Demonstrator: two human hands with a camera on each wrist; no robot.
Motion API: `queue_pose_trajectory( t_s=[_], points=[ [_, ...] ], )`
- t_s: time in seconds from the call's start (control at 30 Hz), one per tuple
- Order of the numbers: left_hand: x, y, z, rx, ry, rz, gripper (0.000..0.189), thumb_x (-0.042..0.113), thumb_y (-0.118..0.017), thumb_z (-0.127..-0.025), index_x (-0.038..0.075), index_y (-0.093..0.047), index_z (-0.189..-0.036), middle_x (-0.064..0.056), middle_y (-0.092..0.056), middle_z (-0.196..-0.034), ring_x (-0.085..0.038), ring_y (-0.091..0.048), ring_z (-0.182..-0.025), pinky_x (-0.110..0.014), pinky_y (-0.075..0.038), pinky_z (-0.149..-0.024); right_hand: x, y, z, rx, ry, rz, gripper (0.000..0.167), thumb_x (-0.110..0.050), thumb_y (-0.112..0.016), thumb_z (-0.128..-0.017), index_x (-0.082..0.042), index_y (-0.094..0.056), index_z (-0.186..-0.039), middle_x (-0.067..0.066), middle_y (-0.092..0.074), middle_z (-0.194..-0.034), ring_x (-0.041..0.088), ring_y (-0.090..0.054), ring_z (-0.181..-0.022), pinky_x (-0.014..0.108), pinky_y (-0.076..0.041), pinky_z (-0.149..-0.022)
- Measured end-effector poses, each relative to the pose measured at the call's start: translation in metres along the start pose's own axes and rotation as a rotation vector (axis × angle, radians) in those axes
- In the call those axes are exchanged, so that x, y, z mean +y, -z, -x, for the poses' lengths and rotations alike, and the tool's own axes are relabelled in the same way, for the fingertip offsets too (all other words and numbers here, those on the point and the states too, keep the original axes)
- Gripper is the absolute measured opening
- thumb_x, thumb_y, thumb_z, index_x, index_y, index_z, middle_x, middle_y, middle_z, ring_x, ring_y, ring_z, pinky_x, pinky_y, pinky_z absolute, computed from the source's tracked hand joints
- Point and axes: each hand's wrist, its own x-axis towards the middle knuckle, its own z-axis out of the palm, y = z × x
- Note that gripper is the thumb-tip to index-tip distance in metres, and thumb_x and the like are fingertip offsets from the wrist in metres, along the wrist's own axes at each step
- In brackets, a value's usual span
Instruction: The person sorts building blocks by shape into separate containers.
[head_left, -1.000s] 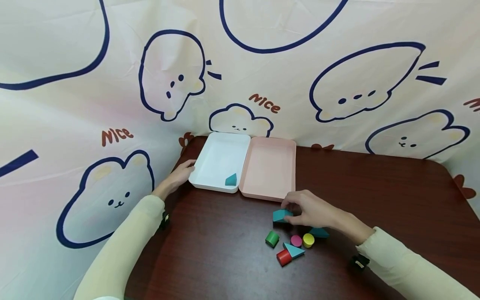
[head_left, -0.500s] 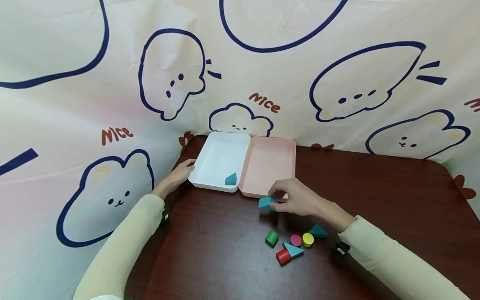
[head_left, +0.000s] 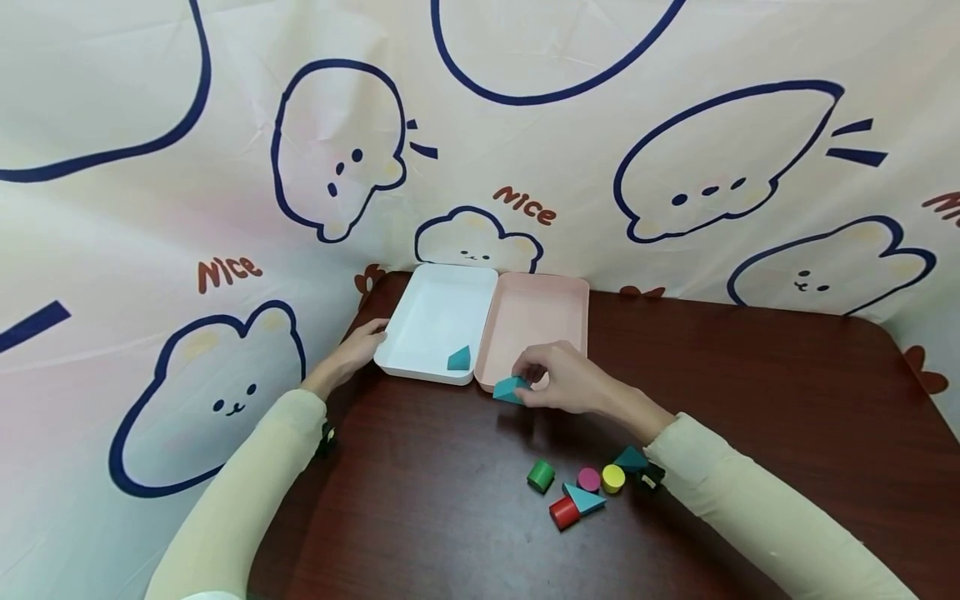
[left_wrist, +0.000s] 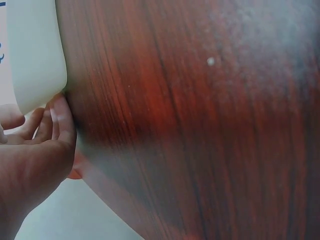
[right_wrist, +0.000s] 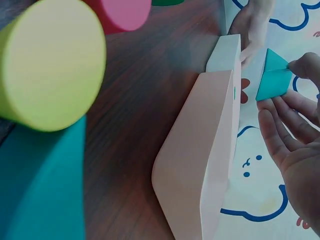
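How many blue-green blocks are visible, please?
4: one block in the white tray, another in the right hand, a third beside the red cylinder, the fourth beside the yellow cylinder. The right arm may hide more.

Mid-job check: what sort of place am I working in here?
Probably an indoor tabletop set up for play or sorting, though the wider room is hidden. A dark wood-look table, a cartoon-print sheet hung behind it, and small colored toy blocks suggest so.

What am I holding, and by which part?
Your right hand pinches a teal triangular block, fingers at its right end in the head view. Your left hand touches the white tray on its left; whether it grips is unclear.
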Motion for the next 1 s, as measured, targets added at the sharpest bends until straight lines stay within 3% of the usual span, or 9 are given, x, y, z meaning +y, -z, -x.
queue_pose_trajectory(
  t_s=[0.3, 0.53, 0.73, 1.0],
  points=[
    [0.001, 0.0, 0.001, -0.002, -0.005, -0.002, 0.056, 0.022, -0.031, -0.117, 0.003, -0.019, -0.168, -0.024, -0.024, -0.171, -0.041, -0.022, -0.157, -0.059, -0.02, -0.126, -0.005, -0.004, -0.017, 0.021, -0.009, 0.029, 0.02, -0.02, -0.083, -0.09, -0.015, -0.072, -0.105, -0.007, -0.07, -0.096, 0.023, -0.07, -0.09, 0.035, -0.061, -0.086],
    [-0.002, -0.001, 0.002, 0.004, 0.004, 0.002, 0.056, 0.023, -0.031, -0.117, 0.003, -0.02, -0.168, -0.023, -0.024, -0.171, -0.041, -0.022, -0.157, -0.059, -0.02, -0.126, -0.012, -0.01, -0.034, 0.034, -0.002, 0.033, 0.019, -0.018, -0.081, -0.091, -0.02, -0.068, -0.104, -0.007, -0.069, -0.098, 0.012, -0.065, -0.09, 0.034, -0.06, -0.089],
    [-0.002, -0.002, 0.001, 0.003, -0.006, -0.003, 0.056, 0.022, -0.031, -0.117, 0.002, -0.02, -0.168, -0.024, -0.024, -0.171, -0.041, -0.022, -0.157, -0.059, -0.02, -0.126, -0.018, -0.014, -0.045, 0.03, -0.033, 0.01, 0.019, -0.021, -0.08, -0.092, -0.021, -0.067, -0.106, -0.01, -0.067, -0.099, 0.013, -0.063, -0.093, 0.042, -0.06, -0.091],
    [-0.002, 0.002, 0.0, -0.007, -0.012, 0.005, 0.056, 0.022, -0.031, -0.117, 0.003, -0.019, -0.169, -0.024, -0.023, -0.171, -0.041, -0.023, -0.157, -0.059, -0.021, -0.126, -0.024, -0.017, -0.061, 0.034, -0.043, 0.039, 0.021, -0.022, -0.077, -0.093, -0.013, -0.074, -0.112, -0.007, -0.07, -0.103, 0.015, -0.065, -0.097, 0.039, -0.059, -0.092]
  ],
)
